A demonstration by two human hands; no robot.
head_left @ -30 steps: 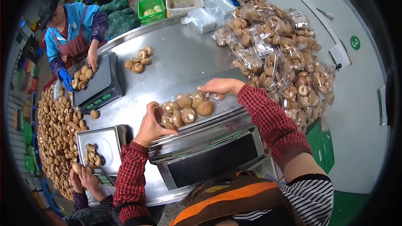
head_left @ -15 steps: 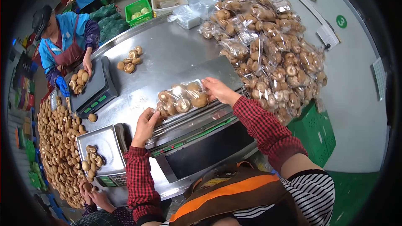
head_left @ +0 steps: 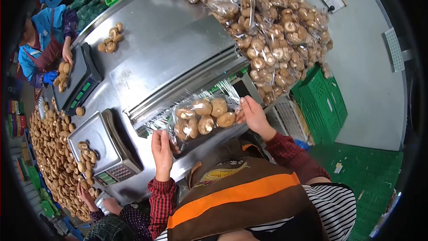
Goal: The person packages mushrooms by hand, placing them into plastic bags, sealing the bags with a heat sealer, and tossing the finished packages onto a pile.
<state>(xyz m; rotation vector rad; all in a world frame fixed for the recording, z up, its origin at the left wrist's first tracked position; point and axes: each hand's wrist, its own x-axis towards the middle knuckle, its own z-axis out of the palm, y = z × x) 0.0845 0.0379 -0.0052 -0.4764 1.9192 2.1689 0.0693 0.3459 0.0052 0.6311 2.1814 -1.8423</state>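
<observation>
Between my two hands is a clear plastic bag of brown mushrooms (head_left: 206,122), held near my apron. At its left end my left hand (head_left: 162,155) pinches the plastic, thumb against fingers. On the opposite end my right hand (head_left: 255,118) grips the bag with its fingers curled under. Crinkled loose film spreads from the bag's far edge toward a metal bag sealer (head_left: 187,78) set along the table edge. The black front panel of the sealer is mostly hidden behind the bag.
Bagged mushrooms (head_left: 276,31) are heaped at the back right above green crates (head_left: 318,96). Left stand a scale with a tray (head_left: 96,143) and a second scale (head_left: 78,80), by loose mushrooms (head_left: 51,160). A co-worker in blue (head_left: 47,40) handles mushrooms; another person's hands (head_left: 100,201) are at lower left.
The bag has come off the sealer's top toward my body, both hands moving with it. My view has tilted down and shifted right.
</observation>
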